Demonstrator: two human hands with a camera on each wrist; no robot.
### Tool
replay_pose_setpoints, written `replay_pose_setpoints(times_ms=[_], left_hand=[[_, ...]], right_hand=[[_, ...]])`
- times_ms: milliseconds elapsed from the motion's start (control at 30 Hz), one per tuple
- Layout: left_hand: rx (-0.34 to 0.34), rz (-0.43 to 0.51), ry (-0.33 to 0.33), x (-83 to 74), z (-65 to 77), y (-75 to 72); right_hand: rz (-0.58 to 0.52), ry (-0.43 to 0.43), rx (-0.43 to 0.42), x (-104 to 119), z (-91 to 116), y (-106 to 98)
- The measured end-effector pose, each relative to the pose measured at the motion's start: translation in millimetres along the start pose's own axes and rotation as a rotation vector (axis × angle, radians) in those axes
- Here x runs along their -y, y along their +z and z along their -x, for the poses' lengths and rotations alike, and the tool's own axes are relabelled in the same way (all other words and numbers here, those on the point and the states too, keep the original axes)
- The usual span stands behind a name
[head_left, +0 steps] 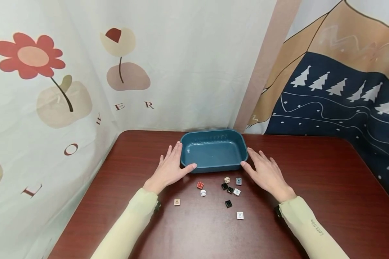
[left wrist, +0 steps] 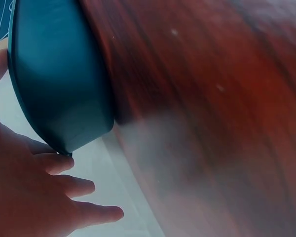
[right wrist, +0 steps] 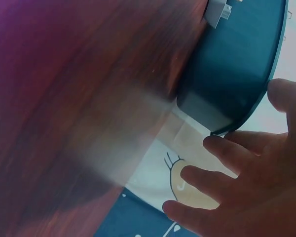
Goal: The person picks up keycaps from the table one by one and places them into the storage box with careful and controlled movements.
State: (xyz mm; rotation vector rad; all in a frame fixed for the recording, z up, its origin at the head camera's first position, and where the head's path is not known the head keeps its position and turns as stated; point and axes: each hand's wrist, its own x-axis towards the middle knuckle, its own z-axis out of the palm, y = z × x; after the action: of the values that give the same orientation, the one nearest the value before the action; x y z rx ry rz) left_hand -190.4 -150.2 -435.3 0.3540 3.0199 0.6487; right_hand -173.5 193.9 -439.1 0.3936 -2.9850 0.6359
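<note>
A dark blue rectangular basin stands at the table's back edge, its inside bare. My left hand lies along its left end with fingers extended, thumb tip at the front rim. At the right end, my right hand mirrors it, thumb by the front corner. Both wrist views show straight, spread fingers with fingertips right at the rim of the basin. In front of it lie several small square keycap-like pieces: a red one, a tan one, a black one and a white one among them.
The dark red-brown table reaches out on both sides of the basin. Behind it hangs a pale printed curtain, close to the basin's back. A grey piece shows near the basin's front in the right wrist view.
</note>
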Motion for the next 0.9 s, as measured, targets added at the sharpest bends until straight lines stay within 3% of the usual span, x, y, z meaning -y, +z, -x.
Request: replay_pose_setpoints(times_ms=[400, 900], left_hand=[[0.03, -0.027, 0.014, -11.0, -7.7, 5.6], [0.032, -0.028, 0.011, -11.1, -9.9, 6.4]], right_hand=[[0.037, 0.011, -0.019, -9, 15, -8], [0.148, -0.124, -0.066, 17, 62, -21]])
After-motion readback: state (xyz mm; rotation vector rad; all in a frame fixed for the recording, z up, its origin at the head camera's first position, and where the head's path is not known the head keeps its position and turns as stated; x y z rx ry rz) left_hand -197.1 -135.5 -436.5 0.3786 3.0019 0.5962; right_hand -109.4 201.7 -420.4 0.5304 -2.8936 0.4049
